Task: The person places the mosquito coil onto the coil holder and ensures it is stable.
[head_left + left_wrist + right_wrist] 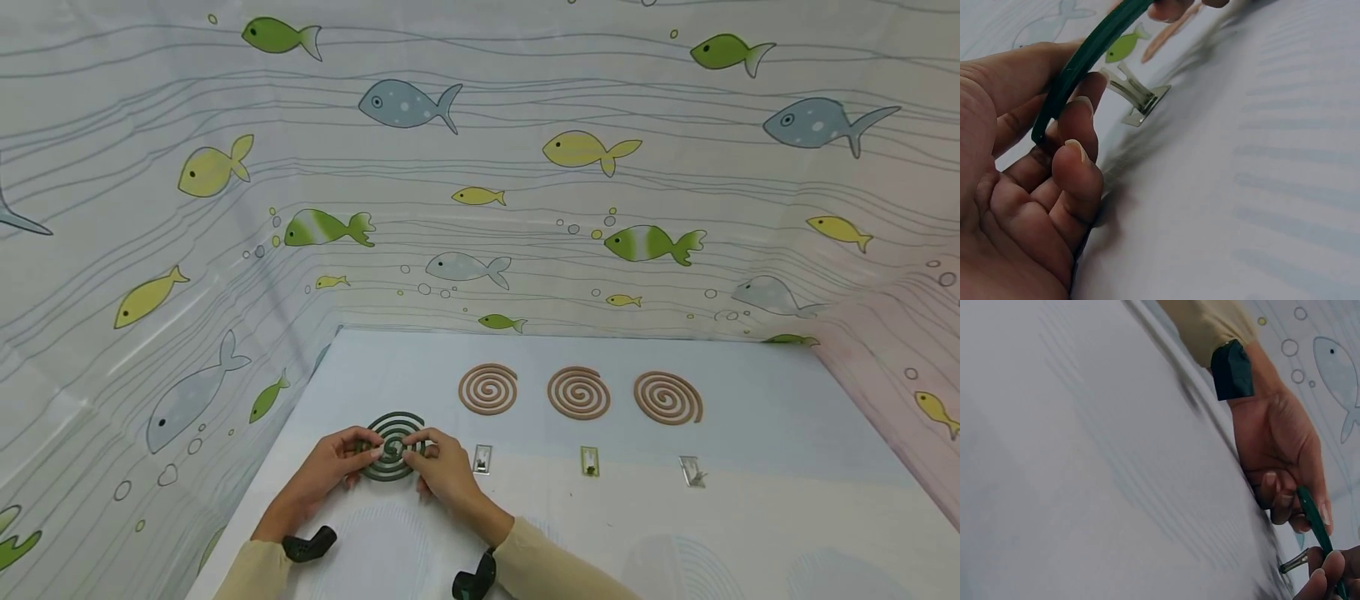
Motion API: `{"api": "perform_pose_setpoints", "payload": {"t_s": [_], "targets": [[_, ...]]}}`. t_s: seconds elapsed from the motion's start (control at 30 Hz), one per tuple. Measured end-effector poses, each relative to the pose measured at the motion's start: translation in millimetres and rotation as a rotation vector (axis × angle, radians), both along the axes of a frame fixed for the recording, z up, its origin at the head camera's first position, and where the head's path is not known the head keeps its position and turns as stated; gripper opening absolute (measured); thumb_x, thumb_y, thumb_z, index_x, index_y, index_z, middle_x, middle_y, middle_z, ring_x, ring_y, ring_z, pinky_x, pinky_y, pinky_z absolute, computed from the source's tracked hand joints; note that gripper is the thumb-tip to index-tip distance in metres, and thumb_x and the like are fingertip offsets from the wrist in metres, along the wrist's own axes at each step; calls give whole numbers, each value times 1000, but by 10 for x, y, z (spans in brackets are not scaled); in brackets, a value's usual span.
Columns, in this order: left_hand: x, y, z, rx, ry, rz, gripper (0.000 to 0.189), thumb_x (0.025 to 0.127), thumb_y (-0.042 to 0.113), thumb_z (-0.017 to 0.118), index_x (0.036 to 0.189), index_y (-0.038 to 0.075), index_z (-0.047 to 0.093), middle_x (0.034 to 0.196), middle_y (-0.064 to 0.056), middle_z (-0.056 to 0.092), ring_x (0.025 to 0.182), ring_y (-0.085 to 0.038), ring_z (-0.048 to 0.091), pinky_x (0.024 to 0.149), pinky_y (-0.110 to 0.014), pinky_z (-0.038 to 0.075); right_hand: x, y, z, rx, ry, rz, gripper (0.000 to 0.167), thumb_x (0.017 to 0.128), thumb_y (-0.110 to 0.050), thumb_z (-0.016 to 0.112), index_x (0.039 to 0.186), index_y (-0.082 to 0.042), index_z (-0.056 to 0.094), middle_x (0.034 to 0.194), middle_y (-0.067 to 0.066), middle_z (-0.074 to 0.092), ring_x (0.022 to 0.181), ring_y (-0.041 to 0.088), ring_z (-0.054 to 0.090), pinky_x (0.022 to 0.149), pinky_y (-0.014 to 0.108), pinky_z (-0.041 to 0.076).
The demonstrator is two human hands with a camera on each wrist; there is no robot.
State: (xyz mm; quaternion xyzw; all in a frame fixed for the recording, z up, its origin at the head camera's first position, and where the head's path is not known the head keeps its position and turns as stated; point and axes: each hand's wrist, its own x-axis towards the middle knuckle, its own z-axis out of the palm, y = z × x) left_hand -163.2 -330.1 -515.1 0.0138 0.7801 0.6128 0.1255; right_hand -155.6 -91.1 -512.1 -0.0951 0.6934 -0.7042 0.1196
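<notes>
A dark green mosquito coil (393, 451) lies flat between my two hands at the left of the table. My left hand (330, 462) pinches its left side between thumb and fingers, while my right hand (442, 471) pinches the right side. Seen edge-on in the left wrist view, the coil (1088, 53) is raised above the white surface. Beneath it a small metal coil stand (1138, 100) sits on the table with its prong bent up. The same stand (1294, 561) shows below the coil (1313, 515) in the right wrist view.
Three brown coils (488, 390) lie in a row at the back. In front of them are three small metal stands (482, 460), spaced along the table. Fish-printed sheeting (465, 233) rises at the back and both sides. Each wrist wears a dark strapped device (309, 546).
</notes>
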Motion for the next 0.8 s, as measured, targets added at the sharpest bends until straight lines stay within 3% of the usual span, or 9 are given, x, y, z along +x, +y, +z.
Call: {"api": "perform_pose_setpoints", "payload": {"t_s": [0.57, 0.8], "targets": [[10, -29, -30, -14, 36, 6, 37, 93, 19, 79, 120, -1, 65, 91, -5, 64, 64, -12, 51, 53, -27, 48, -1, -64, 9, 13, -5, 20, 19, 94, -10, 74, 114, -9, 72, 59, -1, 53, 41, 8, 45, 40, 21, 37], [-8, -25, 5, -51, 20, -5, 38, 92, 23, 80, 120, -1, 66, 89, -7, 63, 62, -13, 52, 53, -28, 48, -13, -84, 1, 34, -1, 20, 20, 94, -9, 73, 114, -8, 71, 59, 0, 53, 40, 7, 45, 39, 21, 38]]}}
